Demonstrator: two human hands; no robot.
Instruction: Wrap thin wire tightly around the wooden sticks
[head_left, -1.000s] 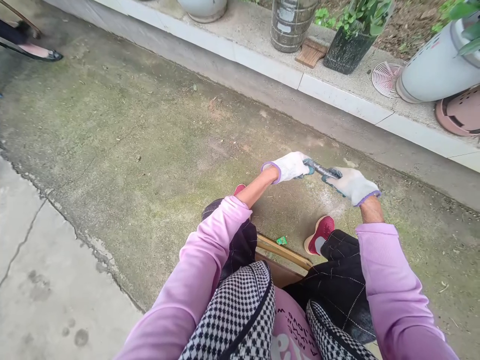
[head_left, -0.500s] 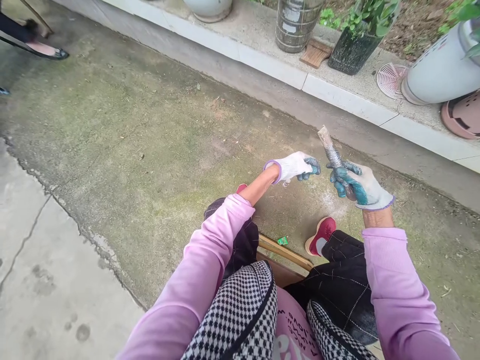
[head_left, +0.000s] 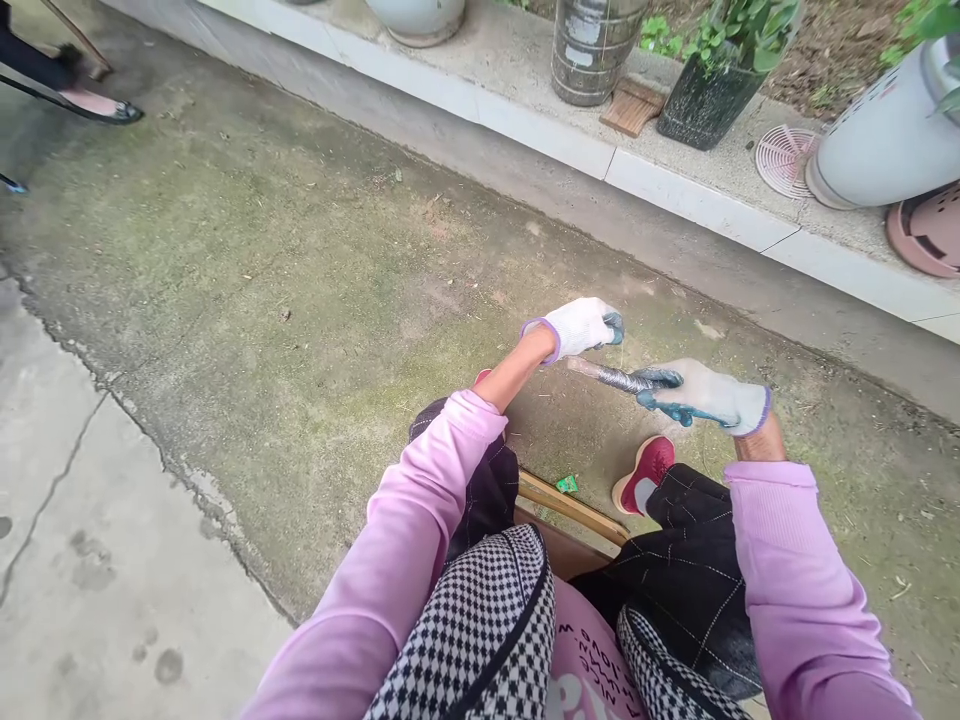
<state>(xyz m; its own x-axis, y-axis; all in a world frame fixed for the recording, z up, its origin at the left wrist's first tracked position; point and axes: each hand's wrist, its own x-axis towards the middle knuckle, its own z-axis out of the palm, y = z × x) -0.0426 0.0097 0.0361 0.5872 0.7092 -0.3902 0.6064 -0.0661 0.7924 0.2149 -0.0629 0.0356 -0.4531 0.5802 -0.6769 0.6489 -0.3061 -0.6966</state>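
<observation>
Gripping a wrapped stick (head_left: 621, 379), right fingers (head_left: 664, 378) curl over greenish concrete (head_left: 322, 330) near a ledge (head_left: 544, 140); left fingers (head_left: 614, 325) unclear.

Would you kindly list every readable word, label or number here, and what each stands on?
"love": on the pink shirt, turned around; its other lettering is unclear or cut off.
Small green packet on the ground: any print is too small to read.
White planter, upper right: marks unreadable.

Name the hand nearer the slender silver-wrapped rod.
Right: the white-and-teal-gloved right hand grips the rod; the similarly gloved left hand appears above its free end, not gripping it.
</observation>
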